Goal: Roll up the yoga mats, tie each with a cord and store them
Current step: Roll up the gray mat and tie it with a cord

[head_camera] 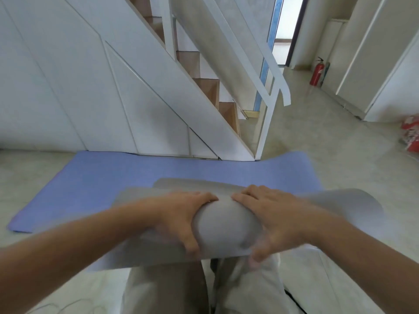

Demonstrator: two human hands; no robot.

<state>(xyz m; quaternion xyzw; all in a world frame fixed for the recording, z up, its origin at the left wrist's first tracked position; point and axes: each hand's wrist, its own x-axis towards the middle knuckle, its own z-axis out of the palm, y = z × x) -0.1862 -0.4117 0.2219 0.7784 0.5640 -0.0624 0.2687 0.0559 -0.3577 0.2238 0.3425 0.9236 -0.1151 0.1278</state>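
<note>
both hands (229, 214) clamp grey mat roll (223, 227).

White staircase hall, pale stone floor (317, 141)

Wooden treads climb the staircase (204, 87); a red fire extinguisher (317, 72) stands by white cupboards (374, 53); daylight fills the far doorway (285, 26).

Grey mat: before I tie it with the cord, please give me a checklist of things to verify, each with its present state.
1. Both hands on the grey mat: left hand, right hand. Ok.
2. Roll tight and even: loose flap at the far edge, ends uneven. Not ok.
3. Cord within reach: thin line on the floor, lower left; blurred. Cannot tell.
4. A hand free for tying: not ok.
5. Blue mat rolled: lies flat. Not ok.
</note>
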